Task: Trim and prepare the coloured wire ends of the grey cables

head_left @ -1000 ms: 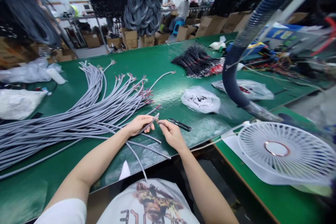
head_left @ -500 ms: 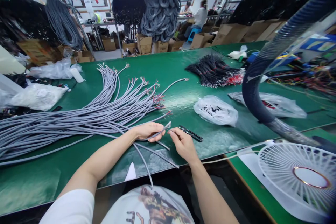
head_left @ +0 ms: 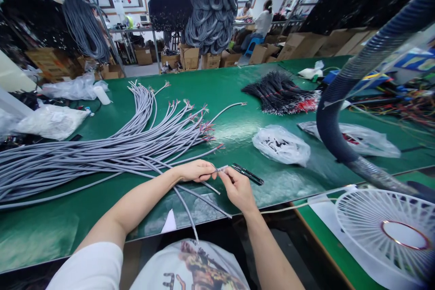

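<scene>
My left hand (head_left: 199,171) is closed around a grey cable near its stripped end (head_left: 222,168). Close beside it, my right hand (head_left: 236,186) pinches that same cable end between thumb and fingers. Black thread snips (head_left: 249,174) lie on the table just beyond my right hand. A large bundle of grey cables (head_left: 102,158) spreads from the left, many with red and white wire ends fanned out. A few single cables (head_left: 185,208) run under my left hand toward the table's front edge.
Plastic bags of small parts (head_left: 281,145) sit right of centre, with a bundle of black wires (head_left: 282,93) behind. A thick ribbed hose (head_left: 331,113) curves down on the right, above a white fan (head_left: 384,222). Two people work in the background.
The hands have come together; my right fingers now grip the cable end, which has turned from pointing up to lying nearly level toward the right. The view has shifted slightly.
</scene>
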A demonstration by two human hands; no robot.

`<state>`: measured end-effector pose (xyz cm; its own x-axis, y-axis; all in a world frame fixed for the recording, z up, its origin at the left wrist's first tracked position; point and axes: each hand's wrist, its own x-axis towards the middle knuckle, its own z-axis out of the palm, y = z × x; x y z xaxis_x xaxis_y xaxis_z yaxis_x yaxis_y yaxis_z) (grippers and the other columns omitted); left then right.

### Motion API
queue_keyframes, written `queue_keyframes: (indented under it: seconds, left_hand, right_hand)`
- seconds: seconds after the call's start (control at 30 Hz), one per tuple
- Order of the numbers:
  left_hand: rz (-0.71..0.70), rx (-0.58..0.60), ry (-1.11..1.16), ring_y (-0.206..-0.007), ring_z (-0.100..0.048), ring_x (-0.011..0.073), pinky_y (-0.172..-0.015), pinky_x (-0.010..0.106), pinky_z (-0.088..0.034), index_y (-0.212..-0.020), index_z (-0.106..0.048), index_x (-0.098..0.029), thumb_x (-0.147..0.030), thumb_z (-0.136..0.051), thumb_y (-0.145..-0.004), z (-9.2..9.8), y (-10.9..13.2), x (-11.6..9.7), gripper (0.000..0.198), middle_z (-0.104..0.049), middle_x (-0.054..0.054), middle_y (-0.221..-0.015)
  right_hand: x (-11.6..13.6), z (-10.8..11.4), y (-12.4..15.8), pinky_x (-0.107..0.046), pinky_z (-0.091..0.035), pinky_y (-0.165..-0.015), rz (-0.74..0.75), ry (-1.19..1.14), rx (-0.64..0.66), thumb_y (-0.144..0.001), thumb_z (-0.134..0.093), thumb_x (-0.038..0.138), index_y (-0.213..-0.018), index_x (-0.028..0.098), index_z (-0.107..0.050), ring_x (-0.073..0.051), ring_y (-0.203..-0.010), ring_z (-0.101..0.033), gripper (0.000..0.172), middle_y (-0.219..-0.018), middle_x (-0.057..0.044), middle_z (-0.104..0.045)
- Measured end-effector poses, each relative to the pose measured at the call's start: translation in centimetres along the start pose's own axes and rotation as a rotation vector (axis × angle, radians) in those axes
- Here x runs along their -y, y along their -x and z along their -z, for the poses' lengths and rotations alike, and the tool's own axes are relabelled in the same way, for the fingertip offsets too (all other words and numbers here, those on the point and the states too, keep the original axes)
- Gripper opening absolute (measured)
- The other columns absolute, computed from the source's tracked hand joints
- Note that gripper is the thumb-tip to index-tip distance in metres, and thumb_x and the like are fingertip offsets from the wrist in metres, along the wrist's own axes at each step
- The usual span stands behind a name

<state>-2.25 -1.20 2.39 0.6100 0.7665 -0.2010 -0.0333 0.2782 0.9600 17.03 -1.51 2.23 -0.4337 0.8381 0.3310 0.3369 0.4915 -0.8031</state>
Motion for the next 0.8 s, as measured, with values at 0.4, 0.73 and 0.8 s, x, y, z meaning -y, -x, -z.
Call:
queue_keyframes:
  seconds: [0.4,0.73,0.8]
  left_hand:
    - [-0.009,-0.278,0.004,-0.033,-0.018,0.0033,-0.036,0.018,-0.012,-0.072,-0.053,-0.015,-0.054,-0.058,-0.081,0.5,-1.0,0.4,0.040,-0.027,-0.012,-0.041]
    - [-0.122,-0.492,-0.123,-0.038,-0.027,0.0046,-0.041,0.019,-0.019,-0.081,-0.058,-0.014,-0.056,-0.054,-0.082,0.9,-1.5,0.5,0.042,-0.043,-0.008,-0.046]
    - [-0.173,-0.512,-0.277,-0.043,-0.034,0.0063,-0.046,0.020,-0.027,-0.080,-0.063,-0.013,-0.050,-0.053,-0.084,0.5,-1.5,0.6,0.039,-0.047,-0.006,-0.048]
  right_hand:
    - [1.1,-1.7,0.4,-0.023,-0.038,-0.052,0.113,0.046,-0.066,-0.091,-0.045,0.027,-0.071,0.019,-0.058,-0.011,-0.051,-0.049,0.025,-0.060,0.001,-0.056]
    - [1.9,2.2,0.5,-0.025,-0.053,-0.072,0.126,0.123,-0.208,-0.092,-0.048,0.022,-0.092,0.018,-0.066,-0.015,-0.074,-0.067,0.019,-0.085,-0.005,-0.072]
    - [0.6,2.4,0.7,-0.028,-0.054,-0.080,0.120,0.187,-0.240,-0.091,-0.049,0.022,-0.095,0.019,-0.068,-0.017,-0.086,-0.070,0.020,-0.095,-0.007,-0.074]
